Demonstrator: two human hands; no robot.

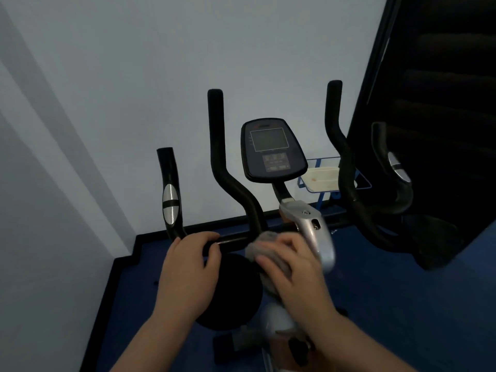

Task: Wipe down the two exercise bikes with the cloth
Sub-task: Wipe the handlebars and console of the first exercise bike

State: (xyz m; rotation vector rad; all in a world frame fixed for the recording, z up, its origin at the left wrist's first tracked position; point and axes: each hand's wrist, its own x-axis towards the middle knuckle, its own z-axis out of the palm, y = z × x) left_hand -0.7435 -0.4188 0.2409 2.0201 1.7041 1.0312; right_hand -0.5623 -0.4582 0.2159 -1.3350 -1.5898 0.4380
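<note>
Bike stands near centre, facing a pale wall. Left hand grips the black crossbar of the handlebars, fingers curled over the top, just right of the left curved grip with its silver sensor pad. Right hand holds the grey cloth bunched under curled fingers, pressing it on the crossbar where it meets the silver stem. Hands near each other, not touching. Cloth sits between right hand and bar, part hanging down the near side; slightly blurred.

Console with blank screen and button panel stands above the stem, tilted back. Two tall black uprights rise either side of it, left and right. Right outer grip with sensor pad curves at far right.

Below the hands a black round part of the bike, exact part unclear. Blue floor with black skirting along the wall. Far right behind the handlebars a blue wire rack holding a pale tray. Dark slatted panel fills the upper right. Only one bike in view.
</note>
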